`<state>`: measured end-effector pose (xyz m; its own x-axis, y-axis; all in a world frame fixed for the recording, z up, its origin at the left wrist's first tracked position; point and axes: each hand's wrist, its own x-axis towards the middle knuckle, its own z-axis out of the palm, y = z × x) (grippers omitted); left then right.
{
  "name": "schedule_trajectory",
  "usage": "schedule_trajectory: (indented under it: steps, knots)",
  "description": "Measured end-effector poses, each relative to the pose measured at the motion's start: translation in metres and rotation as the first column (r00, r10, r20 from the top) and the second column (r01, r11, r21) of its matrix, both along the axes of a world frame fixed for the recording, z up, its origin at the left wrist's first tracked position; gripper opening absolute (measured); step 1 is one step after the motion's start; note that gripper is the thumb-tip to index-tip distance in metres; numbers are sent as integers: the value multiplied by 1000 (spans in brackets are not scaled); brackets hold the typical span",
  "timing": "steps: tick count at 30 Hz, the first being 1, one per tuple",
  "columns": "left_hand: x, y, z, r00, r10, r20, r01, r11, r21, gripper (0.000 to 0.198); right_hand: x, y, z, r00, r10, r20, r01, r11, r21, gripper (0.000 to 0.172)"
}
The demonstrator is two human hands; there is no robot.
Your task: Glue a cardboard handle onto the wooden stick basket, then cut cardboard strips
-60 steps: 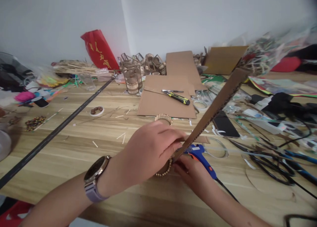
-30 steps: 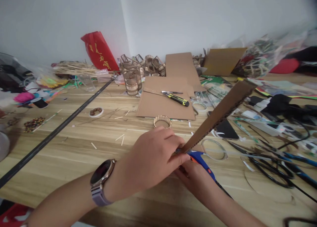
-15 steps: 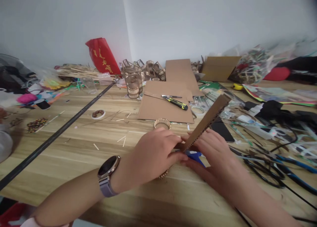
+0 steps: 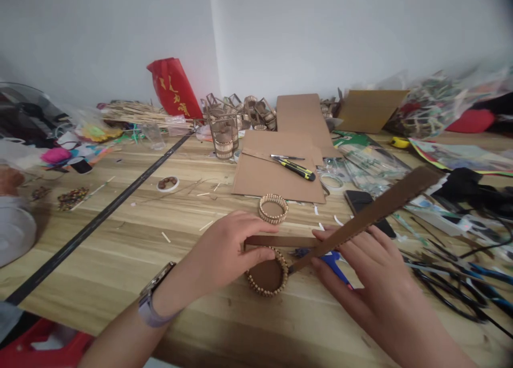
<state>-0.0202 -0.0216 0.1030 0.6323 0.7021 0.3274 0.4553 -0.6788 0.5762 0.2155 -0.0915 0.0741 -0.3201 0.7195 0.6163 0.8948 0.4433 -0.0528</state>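
Grip of my left hand [image 4: 224,250] stands part-open around the end of the crosswise cardboard strip [image 4: 286,242]; I cannot tell whether it presses. Just beside, the round tray [image 4: 267,276] appears to rest on the desk [image 4: 308,330]: probably light, its stick-lined wall best steadied from outside. My right hand [image 4: 372,271] pinches the long cardboard strip [image 4: 377,210] slanting up rightward; I judge it light, springy, easily creased, best held low by its flat faces.
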Motion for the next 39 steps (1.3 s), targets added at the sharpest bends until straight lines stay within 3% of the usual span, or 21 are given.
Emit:
schedule_trajectory:
  steps: [6, 14, 21, 29, 34, 39]
  knots:
    - [-9, 2, -15, 995, -34, 93, 27, 997, 76, 17, -10, -5, 2, 996, -67, 66, 63, 996, 56, 25]
    - [-14, 4, -24, 988, -120, 95, 94, 967, 237, 18, -20, -8, 5, 988, -110, 112, 105, 993, 51, 26]
    - [-12, -2, -20, 995, -91, 39, 76, 955, 288, 16, -23, -13, 3, 991, -113, 72, 111, 994, 21, 25]
    - [22, -22, -8, 998, -64, -1, 61, 945, 321, 17, -18, -9, 5, 998, -50, 35, 50, 999, 13, 21]
    - [46, -28, -11, 998, -31, 51, 16, 961, 274, 18, -10, -3, 2, 999, 19, 38, -18, 999, -32, 22]
    - [52, -31, -15, 992, 69, 101, -95, 956, 278, 15, -4, 2, -1, 997, 68, 24, -67, 997, -31, 20]
